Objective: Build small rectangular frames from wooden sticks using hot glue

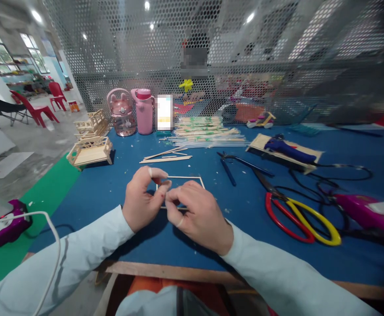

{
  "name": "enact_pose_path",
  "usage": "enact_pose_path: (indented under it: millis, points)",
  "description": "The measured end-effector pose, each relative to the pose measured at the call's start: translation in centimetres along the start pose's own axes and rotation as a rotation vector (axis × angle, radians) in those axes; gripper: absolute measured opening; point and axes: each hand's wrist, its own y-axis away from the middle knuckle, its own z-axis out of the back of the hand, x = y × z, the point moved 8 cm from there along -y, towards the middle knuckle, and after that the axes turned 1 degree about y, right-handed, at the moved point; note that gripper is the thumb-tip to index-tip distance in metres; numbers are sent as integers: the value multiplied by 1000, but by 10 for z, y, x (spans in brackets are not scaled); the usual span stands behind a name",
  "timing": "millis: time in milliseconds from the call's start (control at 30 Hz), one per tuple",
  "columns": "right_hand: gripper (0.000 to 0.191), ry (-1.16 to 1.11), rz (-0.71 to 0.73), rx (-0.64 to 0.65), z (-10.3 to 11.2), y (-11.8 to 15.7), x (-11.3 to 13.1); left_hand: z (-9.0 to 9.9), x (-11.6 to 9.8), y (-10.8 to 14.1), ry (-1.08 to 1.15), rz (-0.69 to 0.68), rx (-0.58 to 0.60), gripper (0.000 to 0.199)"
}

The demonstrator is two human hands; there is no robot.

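A thin rectangular frame of light wooden sticks (185,177) lies on the blue tabletop (113,237), partly hidden by both hands. Over its left side, my left hand (145,197) has thumb and index finger curved toward each other; what is between the tips is too small to make out. My right hand (196,213) touches or nearly touches it at the fingertips, its fingers curled and pinched over the frame's middle. Whatever the right fingertips hold is hidden. Several loose sticks (165,160) rest just beyond the hands.
Scissors (290,215), pliers (244,164) and a blue glue gun (290,150) lie at right. Small wooden models (93,153) stand at left. Bundled sticks (201,127), a pink bottle (145,112) and a phone (164,112) line the back by a perforated metal screen (96,57).
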Motion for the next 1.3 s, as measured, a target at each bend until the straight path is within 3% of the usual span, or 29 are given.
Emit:
enact_pose_path:
  millis: [100,167,233,300,367,433,533,633,867,1300]
  points:
    - [16,-76,-73,9,7,-5,-12,-3,11,-4,53,76,34,9]
    - [4,-151,-187,-29,19,-10,-38,-5,27,-8,83,164,70,9]
    - [24,-209,-330,-87,35,-11,-77,-6,48,-11,98,257,146,13]
    - [33,-257,-430,-80,46,-7,-116,-13,65,-10,126,297,338,29]
    - [50,-316,-484,133,41,3,-144,-23,73,-2,155,274,600,75]
    - [79,-318,-494,357,33,21,-157,-29,79,8,97,273,794,106]
    - [117,-255,-514,640,20,52,-156,-34,81,18,-32,250,938,115]
    - [128,-194,-529,758,11,66,-148,-38,78,18,-125,193,951,107]
    - [121,-102,-458,757,4,60,-143,-39,78,16,-163,118,909,99]
    - [114,-34,-459,770,0,61,-149,-40,76,11,-179,115,891,93]
